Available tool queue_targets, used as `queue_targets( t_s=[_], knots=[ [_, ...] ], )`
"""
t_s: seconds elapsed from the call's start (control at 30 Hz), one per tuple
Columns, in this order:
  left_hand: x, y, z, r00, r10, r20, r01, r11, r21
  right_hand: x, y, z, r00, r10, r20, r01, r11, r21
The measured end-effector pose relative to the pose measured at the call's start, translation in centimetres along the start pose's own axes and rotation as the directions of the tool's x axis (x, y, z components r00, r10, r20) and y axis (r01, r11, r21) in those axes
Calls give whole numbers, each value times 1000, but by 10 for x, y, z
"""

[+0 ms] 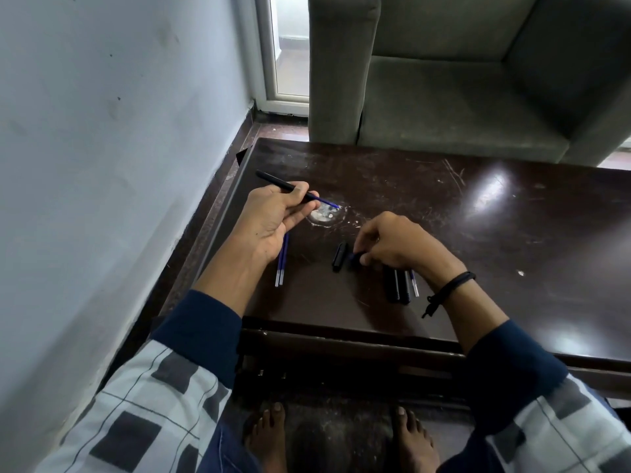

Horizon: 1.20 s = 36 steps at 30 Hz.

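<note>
Barrel (276, 181), black and slim, is in the left hand (273, 216), raised over the far-left part of the table (478, 216). Thumb and curled fingers grip it around its middle. A blue refill (326, 200) pokes out of its front end, tip aimed toward a round pale mark (322, 215) on the tabletop.

Handling, judged: light, stiff plastic, smooth, a bit slippery. The refill is thin and could flex or slide back out if the barrel tips. Best held on the barrel near the open end, not on the refill.

The right hand (396, 244) is low at the table's middle, fingertips pinching a small dark piece (355, 257). It is likely a tip section or cap, but too small to tell which. A part that tiny is easy to drop or roll, so it needs a fingertip pinch on its sides.

Just left of it lies a black cap (339, 256), apart from the fingers. Under the right wrist two spare barrels (397, 286) lie side by side, with one more refill (414, 285) just beside them. Two loose refills (281, 264) lie parallel on the table, partly under the left hand.

A black wristband (450, 285) circles the right wrist. A grey armchair (461, 80) stands past the table's far edge, and a pale wall (102, 131) runs along the left.
</note>
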State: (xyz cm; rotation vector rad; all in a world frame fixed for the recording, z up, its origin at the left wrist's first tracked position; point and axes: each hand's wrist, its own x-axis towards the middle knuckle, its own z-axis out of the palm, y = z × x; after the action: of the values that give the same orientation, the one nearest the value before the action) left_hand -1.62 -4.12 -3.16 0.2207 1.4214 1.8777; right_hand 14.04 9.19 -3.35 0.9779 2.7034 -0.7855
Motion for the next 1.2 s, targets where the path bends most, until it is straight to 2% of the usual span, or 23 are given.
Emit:
queue_targets(
  t_s=[0.07, 0.13, 0.2, 0.77, 1.0, 1.2],
  knots=[
    [0, 1, 0, 1000, 2, -1, -2, 1000, 0, 0, 3, -6, 998, -28, -47, 36, 984, 174],
    [0, 1, 1, 1000, -1, 0, 1, 1000, -2, 0, 5, -7, 980, -18, -199, 83, 942, 325],
    [-1, 0, 1, 1000, -4, 4, 4, 1000, 0, 2, 4, -4, 954, 5, -300, 120, 911, 395],
    [-2, -4, 4, 1000, -7, 14, 6, 997, 76, 3, -5, 10, 911, -42, -411, 199, 916, 347],
    [-2, -8, 8, 999, -21, 38, 19, 998, 67, 2, -12, 13, 879, -110, -464, 282, 904, 320],
    [-1, -14, 11, 999, -21, 46, 18, 997, 75, -1, -15, 15, 862, -82, -501, 293, 886, 359]
  ],
)
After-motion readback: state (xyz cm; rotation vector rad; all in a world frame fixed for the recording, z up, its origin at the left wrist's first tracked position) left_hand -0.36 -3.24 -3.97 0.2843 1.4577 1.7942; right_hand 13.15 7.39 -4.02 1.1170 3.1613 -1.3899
